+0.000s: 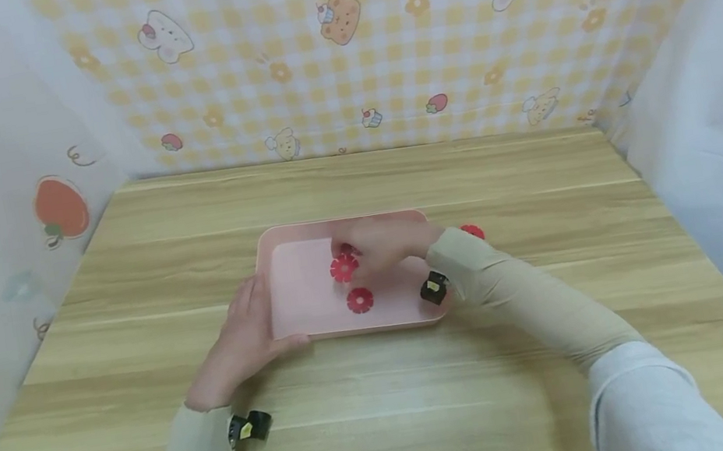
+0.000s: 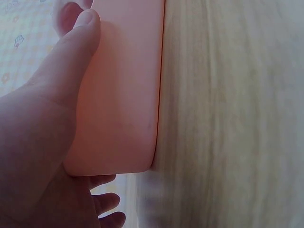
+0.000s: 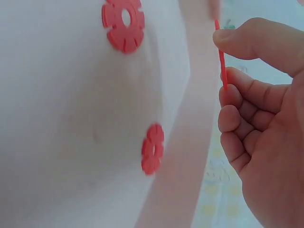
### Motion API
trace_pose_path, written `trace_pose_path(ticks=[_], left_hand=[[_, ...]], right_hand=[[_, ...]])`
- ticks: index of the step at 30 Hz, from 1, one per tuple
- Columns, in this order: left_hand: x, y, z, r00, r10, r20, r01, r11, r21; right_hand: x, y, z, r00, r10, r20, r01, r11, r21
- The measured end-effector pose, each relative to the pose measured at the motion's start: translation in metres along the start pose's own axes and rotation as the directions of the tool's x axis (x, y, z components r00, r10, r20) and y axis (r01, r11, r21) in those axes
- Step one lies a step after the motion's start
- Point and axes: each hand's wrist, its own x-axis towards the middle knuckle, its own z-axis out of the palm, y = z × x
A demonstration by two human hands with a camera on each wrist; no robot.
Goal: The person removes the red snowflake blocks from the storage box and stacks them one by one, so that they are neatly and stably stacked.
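Observation:
A shallow pink tray [image 1: 305,297] sits on the wooden table. At its front left corner, my left hand [image 1: 248,338] grips it, the thumb along the front wall and the fingers at the left side. In the right wrist view, my right hand [image 3: 266,104] pinches a thin red notched disc [image 3: 222,66], seen edge-on, between thumb and fingers. Two more red discs show in that view on the tray floor, a larger-looking disc [image 3: 124,26] and another disc [image 3: 152,149]. From the head view, a red disc [image 1: 360,300] lies below my right hand.
Another red disc [image 1: 472,231] is on the table right of the tray, partly behind my right sleeve [image 1: 520,287]. A yellow checked cloth [image 1: 312,91] hangs behind the table [image 1: 392,418], with white sheets at both sides.

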Motion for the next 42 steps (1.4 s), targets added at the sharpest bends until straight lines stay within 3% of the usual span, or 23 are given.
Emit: trace_pose_path(ticks=[8,13,19,29,38,42], left_hand=[[0.0,-0.002,-0.001,1.0,0.011,-0.013,-0.01,1.0,0.006],[0.0,-0.002,0.0,1.0,0.019,-0.01,-0.019,1.0,0.006],[0.001,-0.002,-0.001,1.0,0.017,-0.021,-0.017,1.0,-0.013],[-0.001,-0.001,0.002,0.999,0.032,-0.006,-0.032,1.0,0.001],[-0.002,0.0,0.001,1.0,0.03,-0.006,-0.03,1.0,0.003],[-0.001,0.0,0.001,1.0,0.028,-0.007,-0.028,1.0,0.009]], right_hand=[[-0.025,0.016,-0.017,0.997,0.057,-0.052,-0.055,0.998,0.037],[-0.047,0.03,-0.025,0.985,0.142,-0.101,-0.135,0.988,0.068],[-0.073,0.048,-0.031,0.97,0.175,-0.17,-0.162,0.983,0.089],[-0.109,0.082,-0.023,0.956,0.186,-0.225,-0.166,0.98,0.106],[-0.129,0.104,-0.013,0.923,0.287,-0.257,-0.266,0.957,0.113],[-0.134,0.112,-0.01,0.916,0.296,-0.27,-0.281,0.955,0.092]])
